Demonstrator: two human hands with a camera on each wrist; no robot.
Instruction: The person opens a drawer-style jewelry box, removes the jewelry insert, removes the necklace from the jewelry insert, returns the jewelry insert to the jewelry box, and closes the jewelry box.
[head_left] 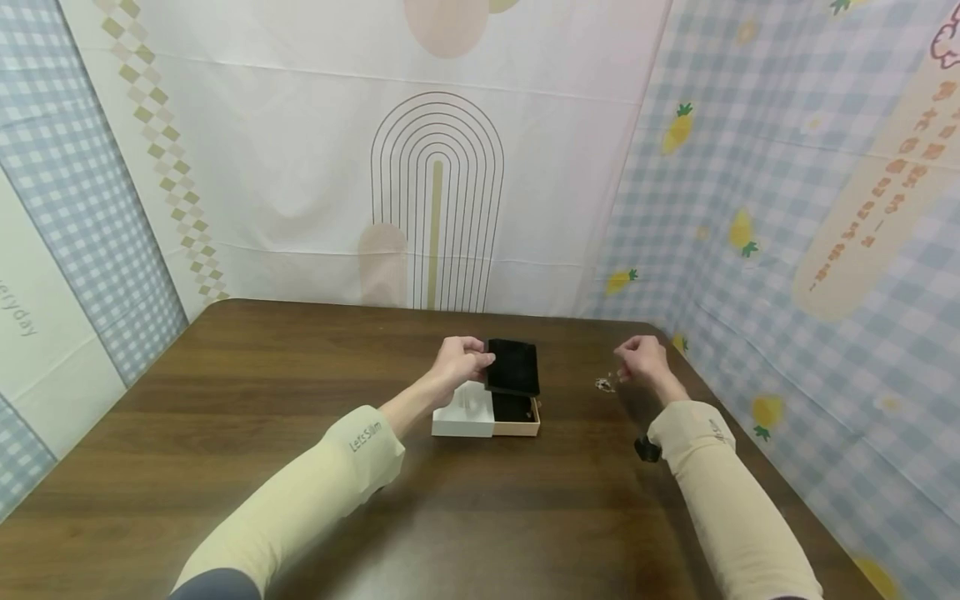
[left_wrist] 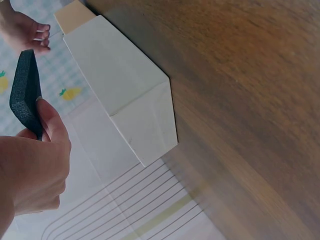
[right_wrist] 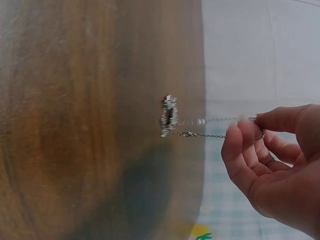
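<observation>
My left hand (head_left: 454,364) pinches a black foam pad (head_left: 514,367) by its left edge, tilted up above a small box. That box has a white sleeve (head_left: 461,423) with a tan-edged drawer (head_left: 517,430) pulled partway out to the right, black inside. To the right, my right hand (head_left: 642,358) pinches the thin chain of a piece of silver jewellery (right_wrist: 169,116). Its sparkling, bunched end lies at the tabletop, and two strands of chain (right_wrist: 212,135) run from there up to the fingertips, with a clasp along one strand.
A brown wooden table (head_left: 315,367) lies under everything. Behind it hangs a white patterned cloth (head_left: 300,167), and a blue checked cloth (head_left: 720,275) with pineapples runs along the right edge. A dark band sits at the right wrist.
</observation>
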